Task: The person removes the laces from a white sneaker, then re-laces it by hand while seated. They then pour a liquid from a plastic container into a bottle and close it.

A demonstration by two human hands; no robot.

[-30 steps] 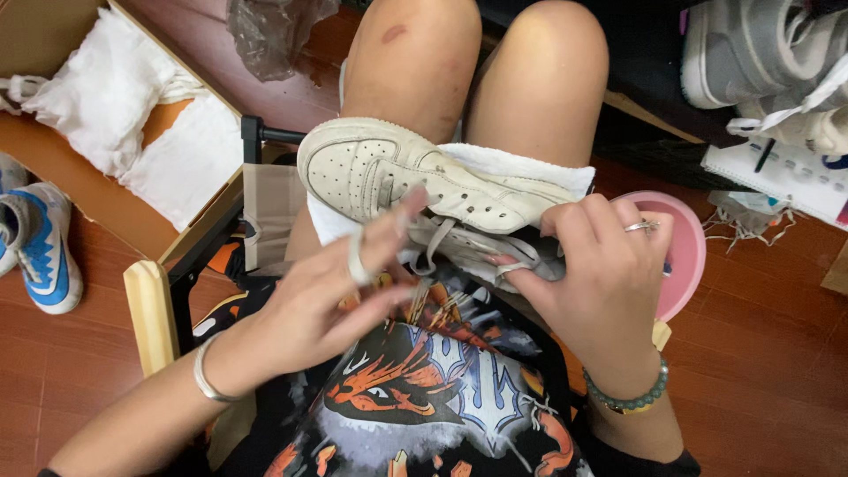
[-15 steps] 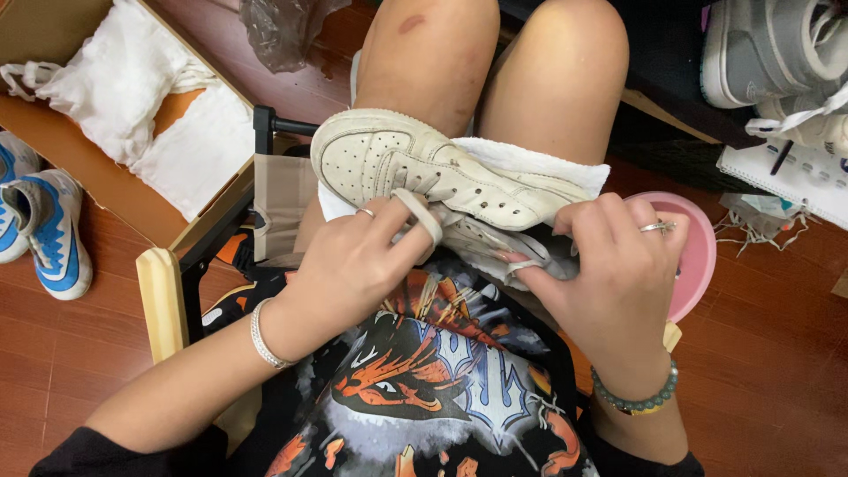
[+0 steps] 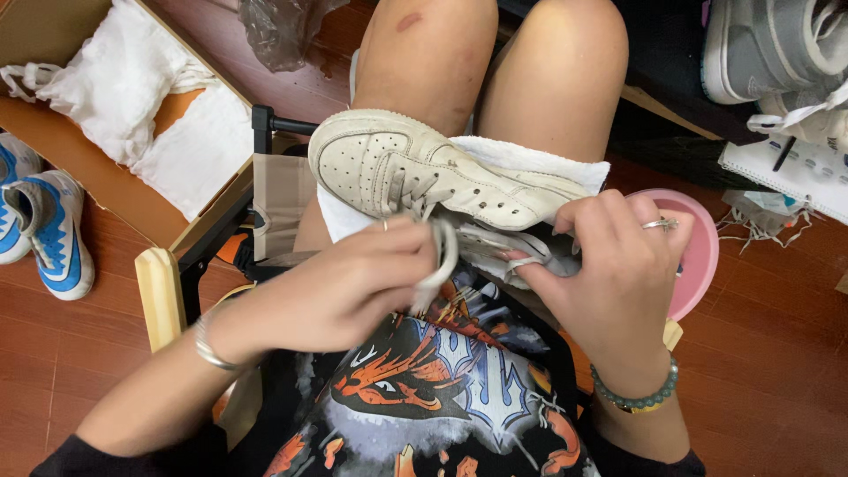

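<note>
A worn cream-white sneaker lies across the person's lap, resting on a white towel spread over the bare thighs. Its long axis runs nearly side to side, tipped a little: the rounded, perforated toe points toward the person's left thigh, and the heel end sits toward the right thigh, hidden under the right hand. The shoe lies partly on its side, with the laced top turned toward the person's body. The left hand is curled closed just below the shoe's middle, its fingers pinching a flat white shoelace that loops over the fingertips. The right hand wraps the heel end of the shoe, fingers bent and closed around it, fingertips pressing into the tangle of laces; a ring shows on one finger and a green bead bracelet on the wrist. The left wrist wears a thin silver bangle. Under the right hand, at the outer edge of the lap, part of a pink round basin shows on the reddish wooden floor. Beyond the left thigh stands an open cardboard box holding white cloths. Blue-and-white sneakers rest on the floor near the box. A grey sneaker sits well apart beyond the right knee.
</note>
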